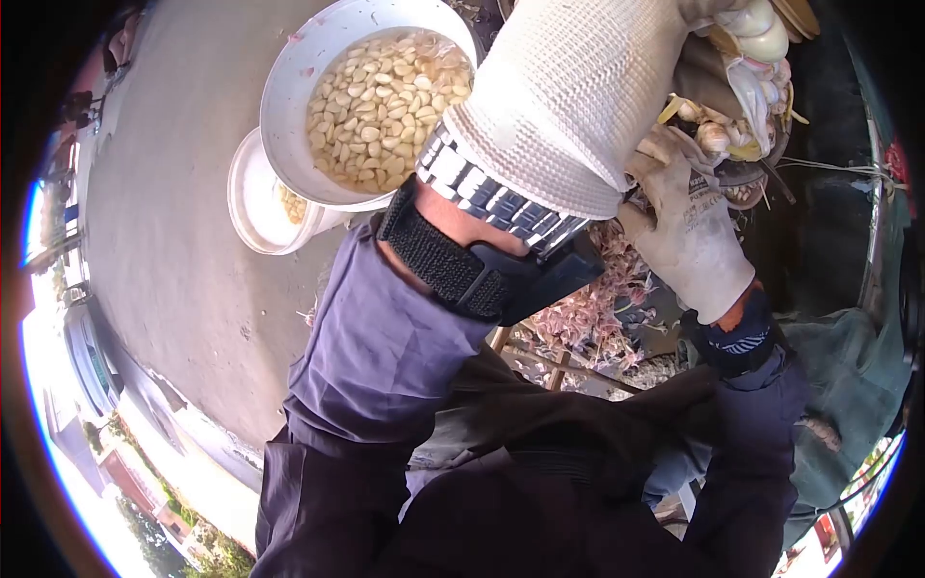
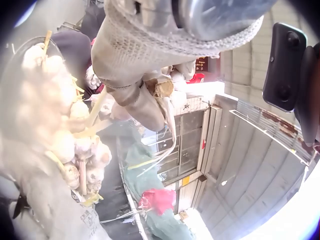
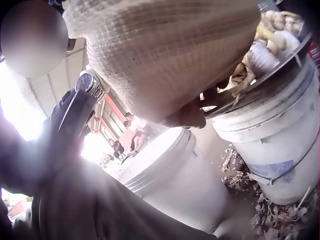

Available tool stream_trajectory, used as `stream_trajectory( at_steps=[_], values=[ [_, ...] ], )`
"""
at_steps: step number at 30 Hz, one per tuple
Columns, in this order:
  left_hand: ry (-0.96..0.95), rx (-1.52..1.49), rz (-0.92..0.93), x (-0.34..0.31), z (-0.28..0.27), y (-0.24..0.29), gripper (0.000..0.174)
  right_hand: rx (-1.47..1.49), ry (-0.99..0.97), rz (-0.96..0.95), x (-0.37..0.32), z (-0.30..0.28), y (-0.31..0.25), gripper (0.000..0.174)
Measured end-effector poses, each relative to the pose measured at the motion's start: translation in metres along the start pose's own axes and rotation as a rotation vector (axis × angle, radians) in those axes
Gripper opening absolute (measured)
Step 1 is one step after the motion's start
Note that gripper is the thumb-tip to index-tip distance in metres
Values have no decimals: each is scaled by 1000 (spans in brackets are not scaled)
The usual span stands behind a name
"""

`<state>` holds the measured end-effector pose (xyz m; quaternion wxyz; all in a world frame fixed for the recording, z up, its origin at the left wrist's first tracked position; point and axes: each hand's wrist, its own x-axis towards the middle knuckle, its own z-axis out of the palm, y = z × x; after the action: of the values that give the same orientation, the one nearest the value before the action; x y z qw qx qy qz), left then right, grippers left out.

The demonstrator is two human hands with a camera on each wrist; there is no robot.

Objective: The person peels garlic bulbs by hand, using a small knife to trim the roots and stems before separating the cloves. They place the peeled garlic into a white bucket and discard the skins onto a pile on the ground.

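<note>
Concrete yard — garlic (image 2: pixel 161 88) pinched within grip of left hand (image 2: pixel 137 55).

The ground (image 1: pixel 183 250) is grey concrete, out in the open. Strong sun shines at the left edge of the head view, over a street with houses (image 1: pixel 125 477) and green trees (image 1: pixel 212 551). A building has a barred window (image 2: pixel 182 145) under a slanted ribbed roof (image 2: pixel 270 165). Dry peels (image 3: pixel 270 215) lie on the ground.

Two gloved hands: left hand (image 1: pixel 568 96), right hand (image 1: pixel 689 241). Two white buckets: large bucket (image 1: pixel 287 106), small bucket (image 1: pixel 249 188). One wristwatch (image 1: pixel 491 197), one wrist strap (image 1: pixel 443 260), one held garlic bulb (image 2: pixel 161 89); peeled cloves (image 1: pixel 385 96) too many to count.
</note>
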<state>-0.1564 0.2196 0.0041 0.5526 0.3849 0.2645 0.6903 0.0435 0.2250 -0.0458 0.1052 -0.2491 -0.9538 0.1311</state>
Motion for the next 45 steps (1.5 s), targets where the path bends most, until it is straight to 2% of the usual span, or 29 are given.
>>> stream_trajectory(
  at_steps=[1,3,4,6,8,10,12,14,15,16,18,19,20,22,23,26,27,30,32,34,35,37,38,41,42,44,45],
  values=[
    [-16,33,17,-1,3,0,34,19,30,-3,2,-3,2,42],
    [-87,87,70,-4,8,2,34,239,88,65,4,-11,-1,47],
    [37,259,-112,-12,18,17,48,308,98,112,3,-17,-2,51],
    [224,-1,-172,-11,36,11,58,172,224,70,2,-29,3,50],
    [328,-150,-201,-6,54,24,47,159,291,86,5,-43,7,47],
    [333,-83,-159,-3,58,18,53,173,240,134,4,-43,15,46],
    [279,-80,-151,-4,59,11,57,153,289,133,-1,-45,16,43],
    [239,-81,-132,-8,56,5,61,514,182,254,-2,-52,16,40],
    [259,-68,-139,-10,55,2,63,346,335,135,-6,-55,19,33],
    [279,-58,-147,-10,58,2,65,886,379,325,-4,-61,15,27],
    [294,-3,-187,-10,65,5,68,1103,191,570,-12,-78,28,24],
    [271,1,-159,-9,66,3,68,1341,148,645,-13,-90,31,28],
    [245,3,-133,-8,68,1,69,1336,167,637,-15,-95,33,28],
    [208,2,-114,-6,71,-5,70,1653,232,703,-21,-102,37,36],
    [197,0,-113,-6,71,-8,70,1704,269,687,-23,-105,40,45],
    [190,36,-150,-9,76,-16,70,1866,362,656,-31,-107,46,49],
    [149,54,-139,-10,80,-18,70,1758,311,640,-31,-109,44,51],
    [93,127,-189,-13,89,-20,72,1618,93,621,-26,-121,32,43],
    [54,286,-208,-13,92,-21,74,1599,98,651,-28,-120,34,39],
    [1,282,-257,-11,97,-15,70,1493,177,666,-30,-121,38,39],
    [-24,339,-261,-11,98,-19,69,1459,226,642,-33,-116,40,34],
    [-70,564,-280,-10,93,-23,77,1420,280,602,-38,-111,39,31],
    [-64,566,-281,-11,92,-22,77,1382,335,564,-40,-109,39,29],
    [-85,565,-362,-13,93,-18,83,1406,307,549,-44,-103,43,25],
    [-84,564,-361,-13,91,-20,83,1405,306,550,-45,-100,44,25],
    [-75,808,-198,-14,88,-23,80,1304,289,548,-46,-95,46,24],
    [-74,808,-196,-14,88,-23,80,1303,288,547,-46,-97,46,24]
  ],
)
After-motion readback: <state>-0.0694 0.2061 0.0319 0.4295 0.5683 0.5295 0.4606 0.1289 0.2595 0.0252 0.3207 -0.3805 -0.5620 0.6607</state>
